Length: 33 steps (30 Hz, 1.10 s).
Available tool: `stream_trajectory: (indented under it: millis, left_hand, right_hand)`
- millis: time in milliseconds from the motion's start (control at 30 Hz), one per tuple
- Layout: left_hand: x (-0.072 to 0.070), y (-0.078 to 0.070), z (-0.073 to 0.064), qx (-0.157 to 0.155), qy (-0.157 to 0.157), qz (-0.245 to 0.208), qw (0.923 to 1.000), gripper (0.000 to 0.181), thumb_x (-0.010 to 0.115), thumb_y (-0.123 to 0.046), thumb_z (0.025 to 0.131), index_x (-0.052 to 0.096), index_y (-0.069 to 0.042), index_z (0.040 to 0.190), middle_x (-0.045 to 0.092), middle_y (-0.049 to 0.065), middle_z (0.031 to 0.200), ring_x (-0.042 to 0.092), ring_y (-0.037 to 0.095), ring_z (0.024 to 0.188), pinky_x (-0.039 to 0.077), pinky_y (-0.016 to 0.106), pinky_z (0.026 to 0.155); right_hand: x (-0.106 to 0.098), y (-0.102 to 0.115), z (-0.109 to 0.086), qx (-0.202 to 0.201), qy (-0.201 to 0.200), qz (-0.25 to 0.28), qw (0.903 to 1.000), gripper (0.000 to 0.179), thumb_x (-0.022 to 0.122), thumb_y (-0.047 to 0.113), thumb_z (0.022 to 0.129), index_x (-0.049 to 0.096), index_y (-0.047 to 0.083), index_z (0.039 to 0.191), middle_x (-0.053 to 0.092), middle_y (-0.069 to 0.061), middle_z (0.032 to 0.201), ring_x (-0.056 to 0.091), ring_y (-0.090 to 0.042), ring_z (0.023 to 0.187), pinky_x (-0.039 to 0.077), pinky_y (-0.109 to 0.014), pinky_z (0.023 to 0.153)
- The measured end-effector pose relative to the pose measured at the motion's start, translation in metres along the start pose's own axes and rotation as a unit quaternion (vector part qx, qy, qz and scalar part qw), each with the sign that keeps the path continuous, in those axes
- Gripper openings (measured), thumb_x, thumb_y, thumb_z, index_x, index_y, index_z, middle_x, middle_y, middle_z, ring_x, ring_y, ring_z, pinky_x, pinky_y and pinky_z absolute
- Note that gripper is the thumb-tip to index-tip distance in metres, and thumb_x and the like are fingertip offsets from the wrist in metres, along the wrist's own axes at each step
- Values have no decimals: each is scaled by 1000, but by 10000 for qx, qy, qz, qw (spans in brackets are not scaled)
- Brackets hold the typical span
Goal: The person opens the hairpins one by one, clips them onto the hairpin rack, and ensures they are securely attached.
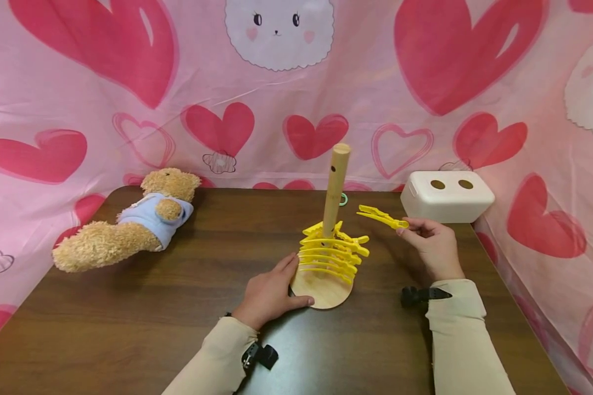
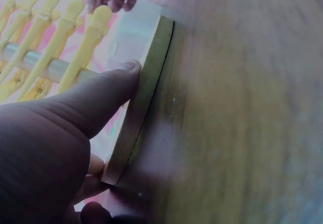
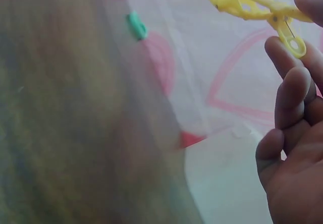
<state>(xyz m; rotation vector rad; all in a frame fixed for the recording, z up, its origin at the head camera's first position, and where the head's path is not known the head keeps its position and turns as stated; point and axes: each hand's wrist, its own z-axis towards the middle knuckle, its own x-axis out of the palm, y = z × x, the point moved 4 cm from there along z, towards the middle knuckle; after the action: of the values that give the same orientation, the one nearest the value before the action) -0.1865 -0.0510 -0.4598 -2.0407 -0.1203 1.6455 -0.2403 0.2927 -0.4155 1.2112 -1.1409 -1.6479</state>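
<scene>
A wooden stand has an upright round pole on a disc base. Several yellow hair clips are clamped one above another around its lower pole. My left hand holds the base at its left edge; the thumb lies on its near rim and the fingers reach round the far side, as the left wrist view also shows. To the right of the pole, my right hand pinches another yellow hair clip by its handle end, above the table. Its jaws point left, toward the pole, apart from it.
On the table, a teddy bear in a blue top lies at the left. At the back right stands a white box with two round holes. A small green ring lies behind the pole. Pink heart-patterned cloth hangs around the table.
</scene>
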Motion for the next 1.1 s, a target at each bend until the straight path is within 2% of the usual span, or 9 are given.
stream_trajectory:
  millis: [200,467,667,833,1100]
  left_hand:
    - [0,0,0,-3,40,3,10000,107,71,-73,77,31,-17,159,32,2,163,58,36,124,49,52,88]
    - [-1,-1,1,18,61,25,10000,107,71,-73,77,31,-17,159,31,1,163,58,36,123,49,51,86]
    - [0,0,1,13,76,59,10000,107,70,-73,77,30,-18,160,30,1,164,58,35,124,50,51,87]
    - [0,-1,0,-19,100,67,9999,107,70,-73,77,30,-19,160,30,0,164,58,35,124,49,50,88]
    - [0,-1,1,-29,118,-11,9999,107,71,-73,77,31,-18,159,31,1,163,57,35,124,48,52,89]
  right_hand:
    - [-3,23,-7,-303,252,783,9961,29,81,7,85,75,1,113,72,4,89,64,-11,80,54,-16,75]
    - [-7,46,-15,-828,515,1523,9835,27,76,-9,84,75,-4,110,71,-1,86,63,-12,75,55,-19,72]
    - [-8,56,-20,-993,583,1565,9809,27,74,-12,84,75,-3,110,73,0,86,62,-12,75,55,-19,70]
    - [-8,69,-27,-1082,693,1717,9767,27,72,-14,84,71,-11,111,74,-1,88,62,-13,75,55,-20,69]
    - [-4,85,-37,-1160,1107,1817,9702,27,67,-20,83,72,-9,108,74,-6,98,65,-16,79,57,-23,72]
